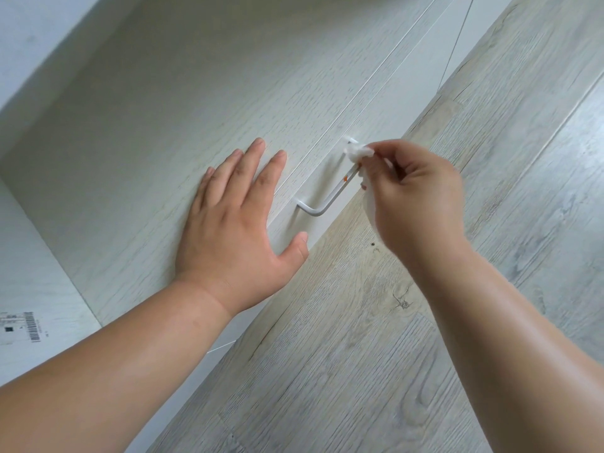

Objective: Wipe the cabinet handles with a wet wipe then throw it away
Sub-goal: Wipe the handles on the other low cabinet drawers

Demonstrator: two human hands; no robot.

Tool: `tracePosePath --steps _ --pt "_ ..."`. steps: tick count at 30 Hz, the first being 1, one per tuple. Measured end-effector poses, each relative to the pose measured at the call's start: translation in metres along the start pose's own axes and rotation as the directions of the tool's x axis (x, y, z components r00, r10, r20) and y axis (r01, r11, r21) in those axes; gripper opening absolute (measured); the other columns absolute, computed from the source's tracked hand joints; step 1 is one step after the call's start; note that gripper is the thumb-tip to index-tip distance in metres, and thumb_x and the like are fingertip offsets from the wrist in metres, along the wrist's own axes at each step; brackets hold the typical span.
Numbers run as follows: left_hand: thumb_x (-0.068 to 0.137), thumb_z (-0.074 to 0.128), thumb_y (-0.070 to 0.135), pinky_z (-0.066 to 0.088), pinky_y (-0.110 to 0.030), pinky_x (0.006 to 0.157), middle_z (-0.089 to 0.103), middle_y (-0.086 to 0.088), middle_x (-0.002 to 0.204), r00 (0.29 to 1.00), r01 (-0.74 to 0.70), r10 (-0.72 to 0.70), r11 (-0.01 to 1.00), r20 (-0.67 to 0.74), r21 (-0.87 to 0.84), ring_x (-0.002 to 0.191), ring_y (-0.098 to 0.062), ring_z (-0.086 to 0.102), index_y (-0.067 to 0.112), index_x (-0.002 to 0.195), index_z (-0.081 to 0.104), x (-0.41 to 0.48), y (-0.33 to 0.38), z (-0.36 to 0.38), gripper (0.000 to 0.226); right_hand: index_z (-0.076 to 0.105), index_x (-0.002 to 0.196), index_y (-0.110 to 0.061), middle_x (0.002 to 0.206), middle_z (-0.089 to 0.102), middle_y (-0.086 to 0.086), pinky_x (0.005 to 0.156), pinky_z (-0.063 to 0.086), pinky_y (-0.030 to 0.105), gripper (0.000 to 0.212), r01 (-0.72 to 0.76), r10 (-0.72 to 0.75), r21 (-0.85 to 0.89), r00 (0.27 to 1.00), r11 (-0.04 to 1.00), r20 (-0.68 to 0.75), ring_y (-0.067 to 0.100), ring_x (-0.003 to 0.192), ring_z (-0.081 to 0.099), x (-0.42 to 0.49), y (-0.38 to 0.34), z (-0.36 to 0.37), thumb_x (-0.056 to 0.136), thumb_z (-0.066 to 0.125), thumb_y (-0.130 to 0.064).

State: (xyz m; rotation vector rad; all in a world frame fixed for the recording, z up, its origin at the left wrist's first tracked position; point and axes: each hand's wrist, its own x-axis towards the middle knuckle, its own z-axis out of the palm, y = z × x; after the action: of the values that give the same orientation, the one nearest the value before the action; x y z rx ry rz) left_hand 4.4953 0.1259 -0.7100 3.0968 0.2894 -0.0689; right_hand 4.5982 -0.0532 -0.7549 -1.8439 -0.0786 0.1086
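You are looking down a pale wood-grain cabinet door (163, 125) that fills the upper left of the view, with grey plank floor (359, 371) running along its lower right edge. Your left hand (235, 223) lies flat on the door face, fingers straight and slightly spread, the thumb stretched out toward the door's edge; it holds nothing and sits just beside the handle. Your right hand (421, 204) comes in from the right with its fingers curled, pinching the wet wipe against the far end of the handle. The handle (327, 204) is a slim white bar standing off the door near its edge, its near post and bend bare, its far end covered by the wipe. A printed barcode label (23, 325) is stuck on the pale surface at the left edge. The wet wipe (359, 151) is bunched white at your fingertips, touching the handle's far post, with a loose part trailing under your palm. Small orange marks (345, 179) show on the bar just below the wipe
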Motion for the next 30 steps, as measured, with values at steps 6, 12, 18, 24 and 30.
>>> tracePosePath --steps 6,12,18,24,30 --pt "0.084 0.043 0.066 0.015 -0.047 0.13 0.012 0.005 0.175 1.0 0.001 -0.001 1.0 0.007 0.009 0.16 -0.02 0.01 0.03 0.165 0.018 -0.001 0.0 0.0 0.093 0.078 0.094 -0.025 0.078 0.076 -0.005 0.068 0.057 0.028 0.008 -0.078 0.077 0.102 0.997 0.992 0.011 0.012 0.076 0.072 -0.013 0.0 0.006 0.098 0.071 -0.029" --pt "0.084 0.044 0.066 0.014 -0.046 0.13 0.013 0.005 0.174 1.0 -0.001 0.001 1.0 0.005 0.005 0.159 -0.02 0.011 0.029 0.165 0.019 0.0 0.0 0.0 0.093 0.069 0.091 -0.026 0.076 0.073 -0.015 0.062 0.045 0.01 0.01 -0.116 0.126 0.076 0.983 0.99 -0.136 -0.004 0.074 0.067 0.0 -0.001 0.009 0.1 0.067 -0.028" --pt "0.083 0.044 0.066 0.016 -0.047 0.13 0.014 0.004 0.174 1.0 -0.002 0.002 1.0 -0.007 0.01 0.159 -0.02 0.012 0.029 0.165 0.02 -0.001 0.0 0.0 0.093 0.068 0.086 -0.025 0.08 0.075 -0.007 0.07 0.059 0.04 0.016 -0.259 0.276 0.237 0.96 0.936 -0.041 0.014 0.076 0.072 -0.025 0.003 0.021 0.099 0.07 -0.035" --pt "0.084 0.044 0.066 0.015 -0.047 0.13 0.013 0.004 0.174 1.0 -0.003 0.003 1.0 0.004 0.008 0.159 -0.021 0.012 0.029 0.165 0.02 0.0 0.0 0.0 0.093 0.067 0.087 -0.019 0.075 0.066 0.0 0.077 0.06 0.049 0.012 -0.369 0.391 0.549 0.917 0.75 0.084 0.014 0.071 0.064 0.002 0.008 0.013 0.098 0.071 -0.02" --pt "0.084 0.043 0.066 0.014 -0.046 0.13 0.012 0.005 0.174 1.0 0.002 -0.002 1.0 0.013 0.017 0.16 -0.02 0.01 0.03 0.165 0.018 0.0 0.001 0.0 0.092 0.065 0.097 -0.01 0.109 0.067 0.017 0.075 0.057 0.027 0.011 -0.549 0.419 0.685 0.829 0.48 0.37 0.022 0.093 0.064 0.008 0.016 0.014 0.104 0.058 -0.006"
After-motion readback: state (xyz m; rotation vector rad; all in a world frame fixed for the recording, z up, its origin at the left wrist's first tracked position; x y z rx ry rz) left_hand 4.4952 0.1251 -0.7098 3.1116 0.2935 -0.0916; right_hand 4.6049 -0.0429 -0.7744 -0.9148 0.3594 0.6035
